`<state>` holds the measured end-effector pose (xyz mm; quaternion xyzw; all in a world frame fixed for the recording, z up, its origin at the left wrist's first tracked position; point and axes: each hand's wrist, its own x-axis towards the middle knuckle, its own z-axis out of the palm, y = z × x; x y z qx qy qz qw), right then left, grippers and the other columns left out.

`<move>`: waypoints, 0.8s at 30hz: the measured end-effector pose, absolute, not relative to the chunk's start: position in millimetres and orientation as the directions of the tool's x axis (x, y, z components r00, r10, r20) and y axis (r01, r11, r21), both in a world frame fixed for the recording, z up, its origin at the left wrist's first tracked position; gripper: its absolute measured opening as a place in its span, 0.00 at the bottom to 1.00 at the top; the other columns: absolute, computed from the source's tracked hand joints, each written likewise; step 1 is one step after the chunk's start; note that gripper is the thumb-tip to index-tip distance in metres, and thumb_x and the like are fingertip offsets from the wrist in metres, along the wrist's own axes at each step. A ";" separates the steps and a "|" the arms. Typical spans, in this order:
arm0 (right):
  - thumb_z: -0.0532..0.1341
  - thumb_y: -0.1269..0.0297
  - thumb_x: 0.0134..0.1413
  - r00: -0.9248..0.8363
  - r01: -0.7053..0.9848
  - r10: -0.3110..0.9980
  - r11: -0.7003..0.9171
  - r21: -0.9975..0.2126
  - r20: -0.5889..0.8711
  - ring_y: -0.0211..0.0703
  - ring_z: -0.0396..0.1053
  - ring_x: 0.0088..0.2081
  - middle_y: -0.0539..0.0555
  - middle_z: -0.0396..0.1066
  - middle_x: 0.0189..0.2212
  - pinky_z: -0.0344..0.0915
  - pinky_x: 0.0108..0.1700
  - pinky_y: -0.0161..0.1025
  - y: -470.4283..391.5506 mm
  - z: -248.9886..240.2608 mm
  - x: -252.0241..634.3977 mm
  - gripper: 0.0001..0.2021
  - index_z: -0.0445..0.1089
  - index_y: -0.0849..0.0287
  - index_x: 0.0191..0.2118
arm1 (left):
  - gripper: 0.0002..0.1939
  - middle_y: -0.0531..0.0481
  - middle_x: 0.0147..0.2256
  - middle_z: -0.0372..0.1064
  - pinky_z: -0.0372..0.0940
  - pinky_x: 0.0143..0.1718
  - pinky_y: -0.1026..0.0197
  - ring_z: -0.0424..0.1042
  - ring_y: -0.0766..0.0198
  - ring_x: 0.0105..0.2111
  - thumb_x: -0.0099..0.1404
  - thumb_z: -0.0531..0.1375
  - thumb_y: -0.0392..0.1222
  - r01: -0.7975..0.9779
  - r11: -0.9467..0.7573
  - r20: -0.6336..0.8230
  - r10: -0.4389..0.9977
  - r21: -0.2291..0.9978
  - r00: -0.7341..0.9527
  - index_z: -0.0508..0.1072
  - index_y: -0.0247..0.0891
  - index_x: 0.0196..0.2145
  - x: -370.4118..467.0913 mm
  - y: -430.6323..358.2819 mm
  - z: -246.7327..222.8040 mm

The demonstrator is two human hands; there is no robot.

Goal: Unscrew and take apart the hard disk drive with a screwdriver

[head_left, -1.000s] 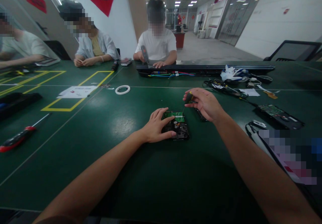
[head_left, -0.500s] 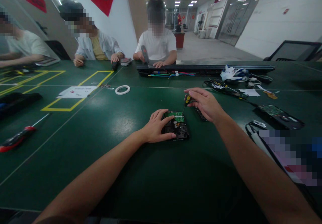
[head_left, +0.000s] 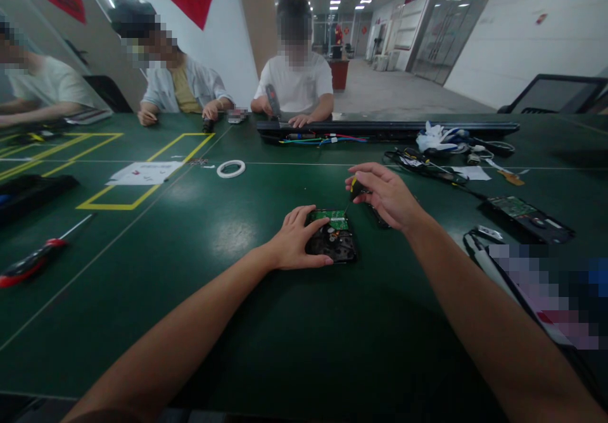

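Note:
A black hard drive (head_left: 339, 247) with a green circuit board lies flat on the green table. My left hand (head_left: 299, 240) is spread across its left side, holding it down, with the thumb along the near edge and a finger over the board. In my right hand (head_left: 386, 196) is a small screwdriver (head_left: 354, 187) with a black and yellow handle, pinched upright between thumb and fingers. Its shaft points down at the board's far right corner; whether the tip touches is too small to tell. Another dark device (head_left: 379, 215) lies partly hidden behind my right hand.
Left lies a red and black screwdriver (head_left: 35, 261); beyond it are a paper sheet (head_left: 142, 173) and a white ring (head_left: 230, 169). To the right are cables (head_left: 422, 166) and another drive (head_left: 529, 219). A long black panel (head_left: 389, 130) lies before a person opposite (head_left: 297, 84).
The screwdriver's handle has turned slightly in my right fingers. My left hand and the hard drive stay in place. A co-worker's hand across the table has shifted a little left.

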<state>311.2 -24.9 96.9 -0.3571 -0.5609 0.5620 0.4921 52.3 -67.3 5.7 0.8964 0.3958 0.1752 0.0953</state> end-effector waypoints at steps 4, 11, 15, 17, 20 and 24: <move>0.68 0.53 0.61 -0.317 -0.154 0.934 0.119 -0.981 0.164 0.46 0.72 0.44 0.55 0.76 0.42 0.71 0.38 0.41 -21.8 93.3 312.6 0.10 0.80 0.53 0.41 | 0.53 0.36 0.71 0.43 0.47 0.69 0.28 0.43 0.30 0.71 0.58 0.62 0.79 0.679 -0.656 0.227 0.753 0.329 0.617 0.59 0.48 0.72 53.3 -68.9 7.4; 0.66 0.57 0.60 -0.307 -0.152 0.945 0.072 -0.986 0.116 0.48 0.71 0.43 0.58 0.76 0.41 0.72 0.38 0.43 -19.7 95.5 314.2 0.08 0.79 0.55 0.38 | 0.52 0.37 0.73 0.40 0.48 0.68 0.27 0.41 0.28 0.71 0.58 0.62 0.78 0.697 -0.627 0.193 0.775 0.348 0.602 0.58 0.51 0.72 52.9 -70.1 7.9; 0.70 0.53 0.56 -0.262 -0.111 0.958 0.095 -0.989 0.121 0.45 0.72 0.42 0.55 0.76 0.41 0.71 0.36 0.40 -20.4 96.6 314.5 0.10 0.78 0.53 0.37 | 0.52 0.37 0.73 0.40 0.47 0.68 0.27 0.41 0.27 0.71 0.58 0.62 0.79 0.704 -0.618 0.186 0.782 0.350 0.594 0.58 0.51 0.72 52.4 -70.3 7.3; 0.72 0.53 0.54 -0.244 -0.108 0.962 0.098 -0.989 0.122 0.44 0.72 0.40 0.54 0.76 0.40 0.70 0.35 0.39 -20.3 96.1 314.8 0.11 0.76 0.54 0.36 | 0.52 0.36 0.73 0.40 0.47 0.68 0.26 0.41 0.27 0.71 0.59 0.62 0.79 0.706 -0.616 0.177 0.784 0.350 0.596 0.58 0.50 0.72 52.2 -69.7 7.2; 0.73 0.54 0.53 -0.213 -0.106 0.970 0.100 -0.989 0.121 0.43 0.73 0.39 0.55 0.78 0.40 0.68 0.33 0.38 -20.8 95.7 314.5 0.13 0.73 0.55 0.34 | 0.53 0.35 0.72 0.41 0.47 0.68 0.27 0.41 0.28 0.71 0.59 0.61 0.79 0.708 -0.620 0.167 0.780 0.337 0.603 0.58 0.49 0.72 52.4 -68.8 7.1; 0.72 0.57 0.54 -0.218 -0.144 0.968 0.093 -0.985 0.123 0.46 0.76 0.41 0.56 0.79 0.40 0.67 0.33 0.39 -22.6 96.3 312.7 0.12 0.70 0.55 0.34 | 0.53 0.34 0.72 0.42 0.47 0.68 0.28 0.42 0.29 0.71 0.59 0.60 0.79 0.713 -0.622 0.165 0.779 0.322 0.605 0.57 0.49 0.72 53.2 -69.3 7.6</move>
